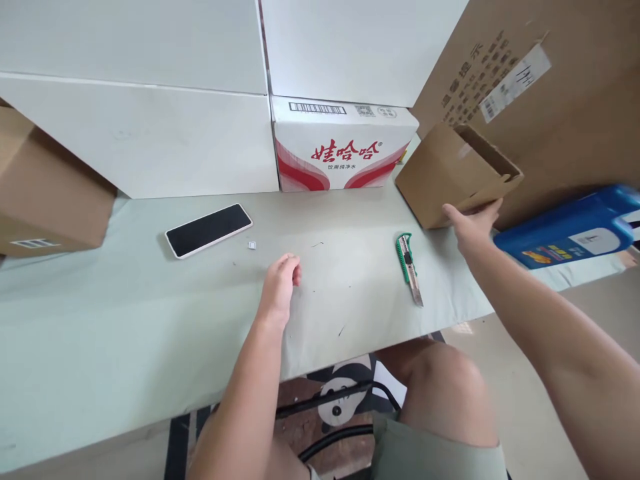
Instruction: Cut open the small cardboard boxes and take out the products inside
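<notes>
My right hand (473, 225) reaches out to a small brown cardboard box (440, 177) at the right back of the table, its thumb on the near face and its fingers along the lower right side. The box sits tilted, with a gap along its upper right edge. My left hand (283, 275) rests over the middle of the table, fingers curled into a loose fist, no object showing in it. A green utility knife (407, 263) lies between the hands with its blade out, pointing toward me. Left of my left hand is a tiny white piece (252, 245).
A black-faced slab with a white rim (210, 231) lies at left on the pale tablecloth (125, 333). Behind stand white boxes (190, 140) and a red-and-white water carton (345, 157). Brown boxes flank both sides; a blue bottle (565, 230) lies at far right.
</notes>
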A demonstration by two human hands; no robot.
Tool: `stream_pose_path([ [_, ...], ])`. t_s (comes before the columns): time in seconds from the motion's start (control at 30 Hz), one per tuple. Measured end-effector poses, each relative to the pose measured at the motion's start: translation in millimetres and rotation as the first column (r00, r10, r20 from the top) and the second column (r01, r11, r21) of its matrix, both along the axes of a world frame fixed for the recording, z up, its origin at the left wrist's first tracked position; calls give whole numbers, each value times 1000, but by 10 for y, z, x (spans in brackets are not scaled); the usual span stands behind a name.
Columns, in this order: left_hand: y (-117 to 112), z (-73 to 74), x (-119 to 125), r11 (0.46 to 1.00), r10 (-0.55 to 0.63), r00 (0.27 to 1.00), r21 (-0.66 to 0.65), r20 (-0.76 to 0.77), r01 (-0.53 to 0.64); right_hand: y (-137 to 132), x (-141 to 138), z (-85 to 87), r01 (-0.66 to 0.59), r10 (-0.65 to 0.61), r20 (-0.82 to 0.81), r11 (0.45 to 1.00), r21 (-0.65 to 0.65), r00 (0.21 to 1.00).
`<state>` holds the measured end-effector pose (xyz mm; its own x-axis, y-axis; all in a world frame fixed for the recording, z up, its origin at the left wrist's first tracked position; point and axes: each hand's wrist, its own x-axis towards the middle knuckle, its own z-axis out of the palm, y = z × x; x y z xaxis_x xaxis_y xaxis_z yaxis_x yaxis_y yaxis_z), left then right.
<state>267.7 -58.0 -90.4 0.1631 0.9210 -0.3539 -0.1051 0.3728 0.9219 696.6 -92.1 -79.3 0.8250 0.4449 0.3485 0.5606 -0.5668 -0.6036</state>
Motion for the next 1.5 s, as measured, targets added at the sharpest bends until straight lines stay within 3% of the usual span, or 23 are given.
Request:
stream_pose_path([
  [0.13, 36, -28, 44, 1000, 12, 999, 3, -33, -12, 485, -108, 3, 32, -37, -163, 999, -36, 986],
  [0.33, 89, -12, 32, 994, 93, 994, 66, -59, -89, 1144, -202, 197, 44, -63, -232, 995, -87, 971],
  [0.5, 139, 0, -46, 992, 115, 990, 66, -86, -110, 1491, -196, 236, -192, 164, -370, 980, -42, 915],
  [0.63, 183, 28, -125, 987, 141, 986, 92, -88, -133, 1385, -255, 182, -279, 228, -422, 958, -62, 877],
  [0.77, 144, 80, -174, 977, 176, 984, 130, -25, -171, 949, -463, 196, -327, 265, -389, 939, -101, 882],
  [0.9, 16, 147, -235, 969, 194, 977, 139, 86, -205, 568, -750, 327, -423, 359, -325, 893, -151, 875],
  [1.0, -66, 206, -345, 956, 238, 956, 131, 174, -262, 502, -1027, 500, -517, 461, -269, 834, -192, 845],
  [1.1, -125, 273, -531, 940, 287, 923, 110, 256, -323, 614, -1451, 667, -641, 616, -177, 738, -209, 768],
  [1.23, -197, 365, -864, 912, 354, 869, 78, 346, -402, 934, -2330, 721, -832, 843, -89, 498, -243, 531],
  [1.33, -227, 414, -1114, 877, 424, 819, 52, 387, -478, 1238, -3250, 617, -919, 953, -28, 282, -276, 301],
  [1.4, -233, 429, -1256, 847, 474, 778, 29, 413, -531, 1429, -3962, 535, -934, 994, 95, 89, -347, 60],
  [1.47, -236, 433, -1377, 816, 514, 737, 13, 440, -577, 1589, -4683, 492, -899, 976, 183, -26, -438, -118],
  [1.5, -239, 433, -1431, 803, 530, 719, 6, 450, -596, 1658, -5019, 490, -876, 965, 204, -50, -479, -166],
])
